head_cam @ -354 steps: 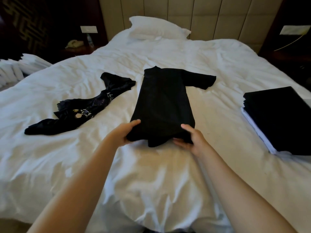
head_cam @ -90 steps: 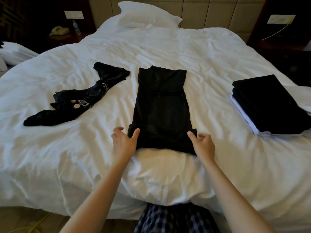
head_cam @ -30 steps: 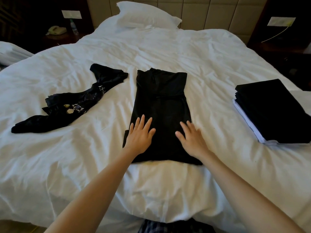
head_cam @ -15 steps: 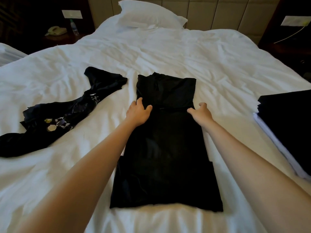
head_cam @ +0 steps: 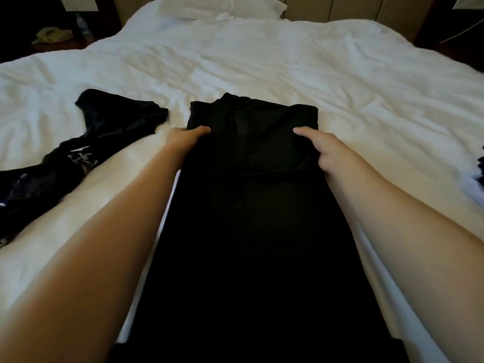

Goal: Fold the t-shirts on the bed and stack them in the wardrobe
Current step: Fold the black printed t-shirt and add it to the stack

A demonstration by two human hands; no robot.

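The bed [head_cam: 262, 61] carries the same items as half a second earlier, but the view now sits closer and lower. The black t-shirt [head_cam: 248, 218], folded into a long strip, lies at the middle of the bed with its collar end toward the pillow [head_cam: 222, 6], and it has not shifted. The crumpled t-shirt [head_cam: 110, 127] lies to its left, apart from it. The folded stack [head_cam: 480, 169] at the right now shows only as a sliver at the frame edge. Both hands have advanced to the strip's collar end. The left hand [head_cam: 183, 137] grips the left edge, thumb on top, fingers hidden beneath. The right hand [head_cam: 324, 148] grips the right edge, one finger laid on the fabric, the others curled
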